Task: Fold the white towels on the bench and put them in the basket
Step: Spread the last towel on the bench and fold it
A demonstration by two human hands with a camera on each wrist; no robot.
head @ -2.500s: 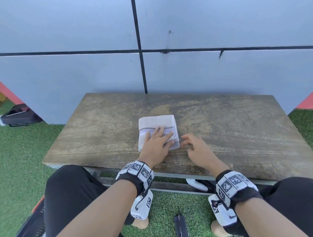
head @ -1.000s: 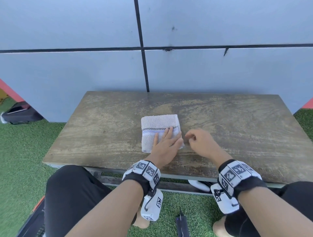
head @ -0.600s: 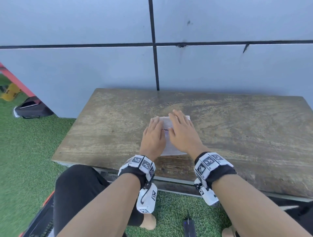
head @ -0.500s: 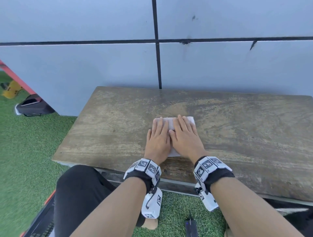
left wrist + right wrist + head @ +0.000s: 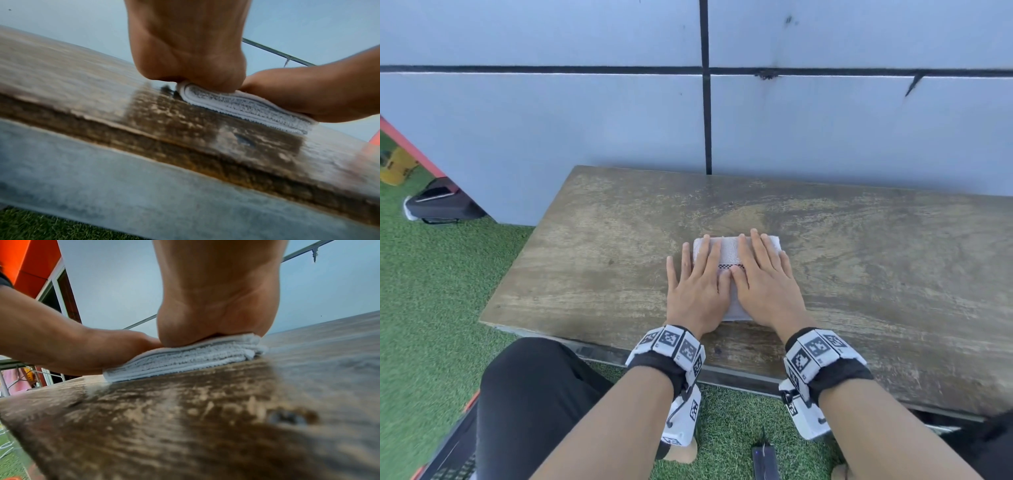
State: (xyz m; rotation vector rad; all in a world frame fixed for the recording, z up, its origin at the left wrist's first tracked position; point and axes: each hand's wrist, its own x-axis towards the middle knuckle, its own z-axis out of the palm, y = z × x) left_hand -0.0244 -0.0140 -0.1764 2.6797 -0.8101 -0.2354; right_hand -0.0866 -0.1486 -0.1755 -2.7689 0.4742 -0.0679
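A small folded white towel (image 5: 728, 251) with a dark checked stripe lies flat on the worn wooden bench (image 5: 859, 260), near its front edge. Both my hands press down on it side by side, fingers straight. My left hand (image 5: 697, 277) covers its left half, my right hand (image 5: 762, 274) its right half. In the left wrist view the palm heel of my left hand (image 5: 189, 53) squashes the towel's layered edge (image 5: 244, 107). The right wrist view shows my right hand (image 5: 218, 300) doing the same on the towel's stacked folds (image 5: 185, 360). No basket is in view.
The bench stands against a grey panelled wall (image 5: 585, 120) on green artificial grass (image 5: 431, 291). A black bag (image 5: 438, 204) lies on the grass at the far left. My knees in black trousers (image 5: 534, 394) are close under the bench's front edge.
My right hand moved from the bench beside the towel onto it. Both hands now lie flat on the towel, spread a little wider than half a second ago.
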